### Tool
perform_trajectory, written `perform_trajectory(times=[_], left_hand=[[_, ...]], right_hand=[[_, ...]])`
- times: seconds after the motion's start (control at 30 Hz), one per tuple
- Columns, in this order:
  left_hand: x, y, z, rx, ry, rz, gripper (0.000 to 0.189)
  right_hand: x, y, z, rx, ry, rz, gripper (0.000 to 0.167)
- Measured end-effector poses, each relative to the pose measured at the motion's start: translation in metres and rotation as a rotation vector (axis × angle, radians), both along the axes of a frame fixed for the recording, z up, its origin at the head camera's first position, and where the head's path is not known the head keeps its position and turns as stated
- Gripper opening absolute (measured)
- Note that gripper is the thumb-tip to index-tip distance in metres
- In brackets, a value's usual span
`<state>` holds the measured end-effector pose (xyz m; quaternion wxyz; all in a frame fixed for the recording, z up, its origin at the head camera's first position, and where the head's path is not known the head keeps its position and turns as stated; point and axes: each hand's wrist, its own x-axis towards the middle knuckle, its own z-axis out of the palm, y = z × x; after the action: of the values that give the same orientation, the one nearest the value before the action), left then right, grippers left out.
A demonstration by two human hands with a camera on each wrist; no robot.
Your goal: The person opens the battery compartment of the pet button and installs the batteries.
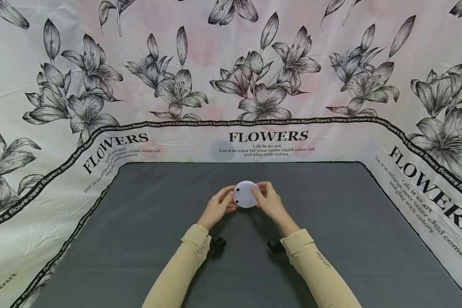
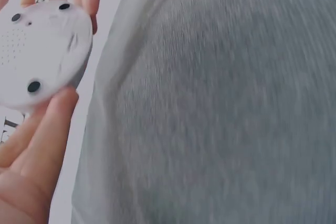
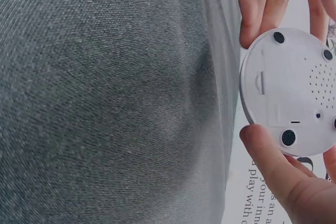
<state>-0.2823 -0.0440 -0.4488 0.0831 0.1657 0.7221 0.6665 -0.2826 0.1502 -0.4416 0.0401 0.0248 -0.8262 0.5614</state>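
A round white device is held above the grey cloth between both hands. Its flat underside, seen in the right wrist view, has black round feet, a patch of small holes and a battery-lid outline with a latch slot. My left hand grips the left edge, thumb in front and fingers behind. From the other side my right hand pinches the rim, its thumb laid over the face. The left wrist view shows the left thumb at the rim of the device, opposite the right fingers.
Dark grey cloth covers the table. Behind and at the sides hangs a white sheet printed with flowers and lettering. Black wrist cameras stick out inward from both cream sleeves.
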Motion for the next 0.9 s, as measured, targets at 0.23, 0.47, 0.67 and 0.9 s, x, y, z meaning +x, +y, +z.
perform_trajectory(times=[0.23, 0.47, 0.67, 0.9], left_hand=[[-0.011, 0.005, -0.020, 0.112, -0.028, 0.124, 0.028], [-0.014, 0.003, -0.033, 0.159, -0.013, 0.125, 0.027], [-0.013, -0.002, -0.033, 0.112, 0.017, 0.109, 0.035], [-0.013, -0.005, -0.035, 0.080, 0.053, 0.064, 0.042]], right_hand=[[-0.001, 0.001, 0.000, 0.003, 0.030, 0.047, 0.036], [-0.002, 0.008, 0.002, -0.076, -0.040, 0.160, 0.051], [-0.002, 0.012, 0.007, -0.049, -0.072, 0.247, 0.067], [-0.004, 0.021, 0.003, -0.022, -0.012, 0.390, 0.064]])
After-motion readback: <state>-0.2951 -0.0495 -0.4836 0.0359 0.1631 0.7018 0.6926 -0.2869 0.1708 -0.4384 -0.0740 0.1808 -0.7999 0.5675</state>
